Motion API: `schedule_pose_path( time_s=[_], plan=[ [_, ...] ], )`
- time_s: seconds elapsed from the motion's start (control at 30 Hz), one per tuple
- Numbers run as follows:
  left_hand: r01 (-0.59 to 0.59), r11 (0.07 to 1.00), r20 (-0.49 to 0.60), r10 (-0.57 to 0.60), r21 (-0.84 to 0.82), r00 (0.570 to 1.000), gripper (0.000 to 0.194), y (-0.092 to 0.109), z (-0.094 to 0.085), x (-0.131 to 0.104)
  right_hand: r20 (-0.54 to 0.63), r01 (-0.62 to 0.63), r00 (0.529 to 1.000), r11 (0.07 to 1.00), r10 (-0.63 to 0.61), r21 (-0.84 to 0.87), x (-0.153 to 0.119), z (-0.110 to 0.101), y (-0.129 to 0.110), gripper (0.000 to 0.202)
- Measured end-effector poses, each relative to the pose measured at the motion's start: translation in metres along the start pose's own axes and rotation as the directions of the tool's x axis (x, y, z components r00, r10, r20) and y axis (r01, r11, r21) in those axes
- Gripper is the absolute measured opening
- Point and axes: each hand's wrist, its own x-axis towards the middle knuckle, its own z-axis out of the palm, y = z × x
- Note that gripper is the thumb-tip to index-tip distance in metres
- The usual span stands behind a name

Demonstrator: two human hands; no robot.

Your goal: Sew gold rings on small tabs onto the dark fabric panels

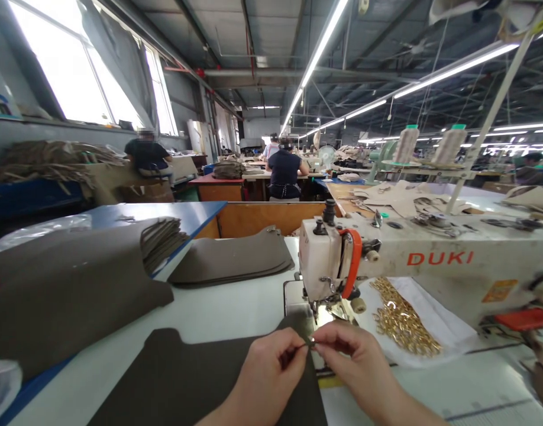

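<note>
In front of the sewing machine (378, 260), my left hand (271, 370) and my right hand (355, 358) meet fingertip to fingertip. Both are closed in a pinch on a small dark strip (310, 343); my fingers cover most of it, so its exact kind is unclear. Below them a dark grey-brown cut panel (183, 378) lies flat, its far corner close to the needle area, partly hidden by my left hand. Right of the needle, many gold metal rings (404, 322) are heaped on a white sheet (453, 331) under the machine arm.
A stack of dark panels (231, 260) lies behind on the white table (218, 307). More dark panels (76, 290) are piled at left. Two thread cones (405, 145) stand at back right. Co-workers sit farther off, one in a dark top (284, 168).
</note>
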Motion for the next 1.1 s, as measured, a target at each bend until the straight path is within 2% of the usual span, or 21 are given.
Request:
schedule_pose_path(
  time_s=[0.17,0.27,0.37,0.47,0.57,0.63,0.7,0.8,0.93,1.03,1.1],
  plan=[
    [0.038,0.997,0.02,-0.037,-0.066,0.999,0.021,-0.001,0.002,-0.001,-0.058,0.023,0.998,0.999,-0.025,-0.035,0.001,0.001,0.002,0.01],
    [0.035,0.996,0.047,-0.032,-0.078,0.998,0.022,0.001,0.003,-0.001,-0.082,0.114,0.989,0.986,-0.124,-0.122,0.001,0.005,0.0,0.014],
    [0.052,0.993,0.067,-0.045,-0.102,0.997,0.022,0.004,0.001,0.0,-0.038,0.252,0.964,0.946,-0.265,-0.205,-0.001,0.008,-0.005,0.02],
    [0.157,0.97,0.128,-0.134,-0.184,0.983,0.02,0.003,-0.003,0.002,0.043,0.286,0.958,0.937,-0.283,-0.199,-0.004,0.007,-0.009,0.024],
    [0.25,0.908,0.204,-0.189,-0.336,0.961,0.011,-0.004,-0.005,0.005,0.043,0.177,0.984,0.978,-0.173,-0.107,-0.004,0.003,-0.008,0.019],
    [0.283,0.853,0.248,-0.188,-0.439,0.95,0.017,-0.009,-0.005,0.005,0.037,0.037,0.999,0.999,-0.037,0.018,-0.004,0.001,-0.003,0.012],
    [0.313,0.795,0.298,-0.175,-0.519,0.938,0.02,-0.013,-0.004,0.006,0.084,-0.121,0.991,0.977,0.108,0.177,-0.002,0.001,0.001,0.005],
    [0.34,0.737,0.361,-0.139,-0.584,0.922,0.024,-0.013,-0.004,0.006,0.204,-0.288,0.952,0.891,0.227,0.351,0.0,0.002,0.004,0.014],
    [0.389,0.687,0.416,-0.138,-0.613,0.899,0.032,-0.01,-0.007,0.009,0.26,-0.367,0.925,0.828,0.277,0.424,0.003,0.001,0.004,0.028],
    [0.464,0.608,0.447,-0.193,-0.644,0.873,0.04,-0.01,-0.009,0.012,0.234,-0.385,0.922,0.796,0.309,0.468,0.003,0.0,0.004,0.033],
    [0.468,0.599,0.453,-0.189,-0.649,0.871,0.04,-0.011,-0.008,0.014,0.208,-0.378,0.926,0.788,0.317,0.485,0.003,0.001,0.005,0.033]
  ],
)
